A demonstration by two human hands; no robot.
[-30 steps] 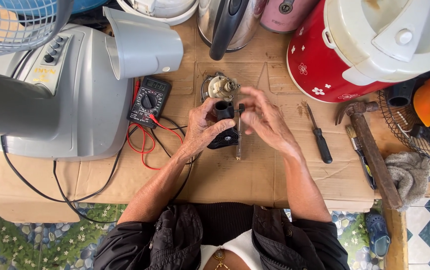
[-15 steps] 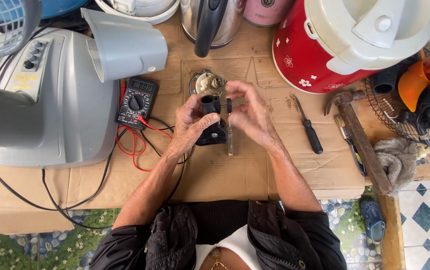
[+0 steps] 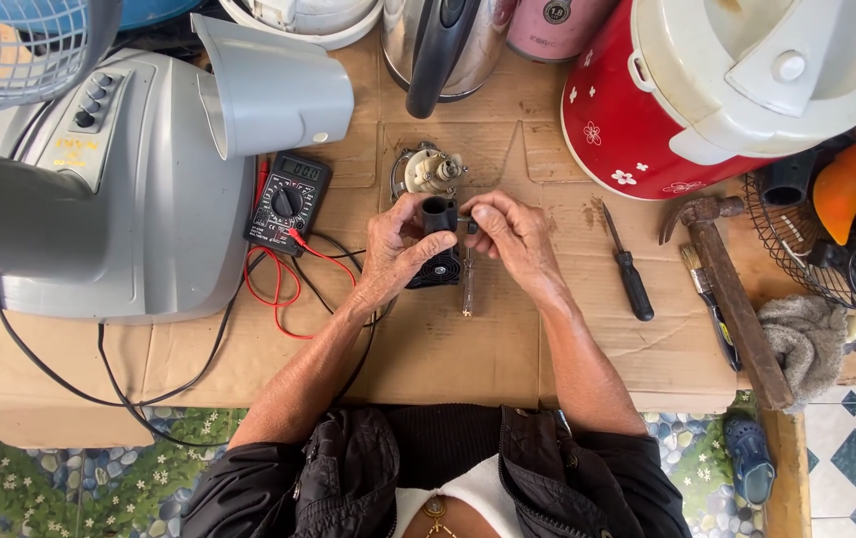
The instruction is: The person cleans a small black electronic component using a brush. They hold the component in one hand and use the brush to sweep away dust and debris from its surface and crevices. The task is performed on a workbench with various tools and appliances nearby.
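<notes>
Near the centre of the frame, the left hand (image 3: 400, 249) was closed around a small black part (image 3: 438, 239) with a short tube at its top; the fingers were curled tight on its left side and the thumb lay over it. The right hand (image 3: 509, 231) met it from the right. Its thumb and first fingers were pressed together at the tube, and whether they pinched something small there I could not tell. The black part stood on the cardboard sheet (image 3: 448, 349), and a thin tester screwdriver (image 3: 467, 289) lay just below the right fingers.

Just above the hands lay a small round motor part (image 3: 430, 171). To the left, a black multimeter (image 3: 288, 202) rested with its red and black leads (image 3: 278, 289) running toward the left wrist. A grey fan base (image 3: 129, 199) filled the upper left. In the upper right stood a red and white rice cooker (image 3: 707, 90). Right of the hands lay a black-handled screwdriver (image 3: 629, 267), then a hammer (image 3: 732, 299) near the table's right edge. Below the hands the cardboard was bare down to the front edge.
</notes>
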